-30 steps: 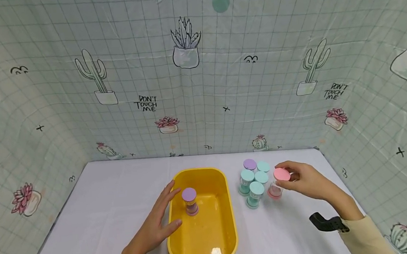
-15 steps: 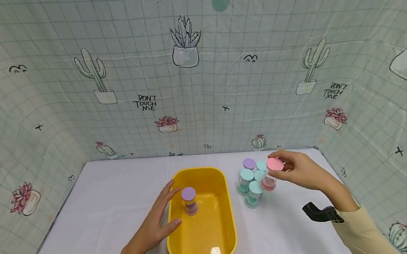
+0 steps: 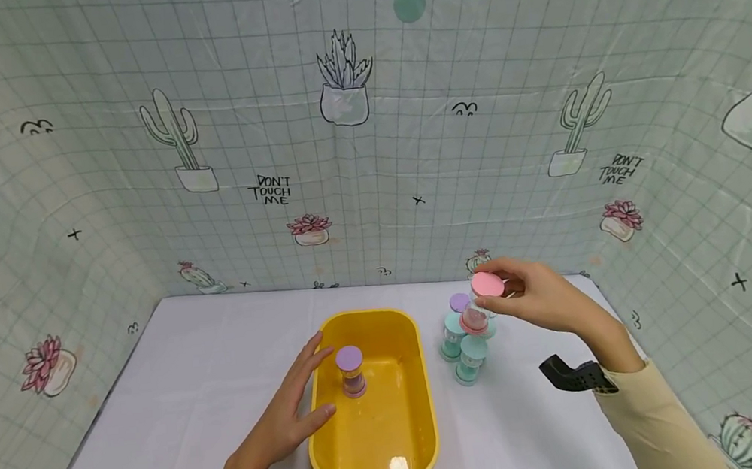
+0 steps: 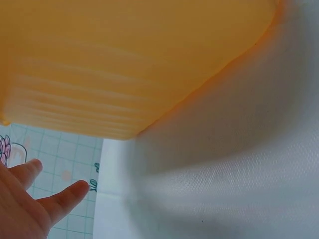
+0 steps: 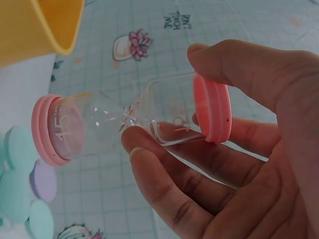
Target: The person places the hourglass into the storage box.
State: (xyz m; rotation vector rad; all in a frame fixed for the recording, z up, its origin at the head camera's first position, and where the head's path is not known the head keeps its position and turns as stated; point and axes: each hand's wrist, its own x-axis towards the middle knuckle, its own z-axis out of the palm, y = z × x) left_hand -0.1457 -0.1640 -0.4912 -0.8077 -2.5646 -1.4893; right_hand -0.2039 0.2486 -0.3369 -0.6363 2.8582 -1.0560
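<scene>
A pink-capped hourglass [image 5: 124, 117] is held by my right hand [image 3: 541, 298], thumb and fingers round its upper cap. In the head view it hangs in the air over a cluster of hourglasses, partly hiding them. That cluster has mint-green hourglasses [image 3: 471, 357] and one with a purple cap [image 3: 460, 303]. My left hand [image 3: 290, 405], fingers spread, rests at the left rim of a yellow bin [image 3: 426, 381]. Inside the bin, near its upper left, a purple hourglass [image 3: 351, 371] stands upright. The left wrist view shows the bin's outer wall [image 4: 99, 64] above the left fingers [image 4: 65, 199].
A white tablecloth [image 3: 224, 347] covers the table. Behind it and on both sides hangs a grid-patterned cloth [image 3: 370, 174] with cactus drawings. The hourglass cluster stands just right of the bin.
My right hand has lifted the pink hourglass off the table and carried it up and to the left, over the mint-green ones. The left hand has stayed in place.
</scene>
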